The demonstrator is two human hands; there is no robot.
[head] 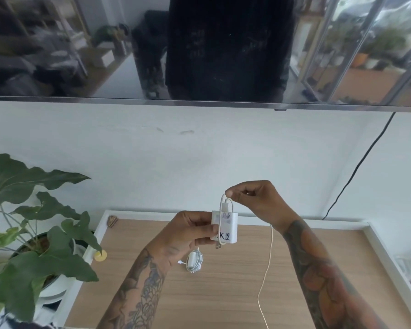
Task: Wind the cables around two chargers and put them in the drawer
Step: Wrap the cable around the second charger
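Head view: both forearms reach in over a wood-topped surface (pixel 223 293) with a white raised rim. Left hand (pixel 188 233) grips a white charger (pixel 228 227) from its left side, fingers curled round the block, thumb on its face; charger is held upright in the air above the surface, prongs pointing down, handwritten dark marks on its front. Right hand (pixel 254 200) is raised just above the charger, thumb and forefinger pinching the cable (pixel 269 262) at the top of a loop; other fingers are curled in. One turn of cable runs lengthwise over the charger's front, from the plug at its top down past the prongs. Slack drops from behind the right wrist, hangs free, then trails down across the surface toward the near edge. Second charger (pixel 194 260), small and white, lies on the surface below the left hand, cable already coiled round it, one short end sticking out to the left. Small yellow round thing (pixel 100 255) sits at the left rim. Leafy plant (pixel 33 222) in a white pot stands left of the surface. Small brown object (pixel 112 220) rests at the far left corner. Dark screen (pixel 199 48) hangs on the white wall above, a black cord (pixel 356 172) running down from it at right. Drawer not made out.
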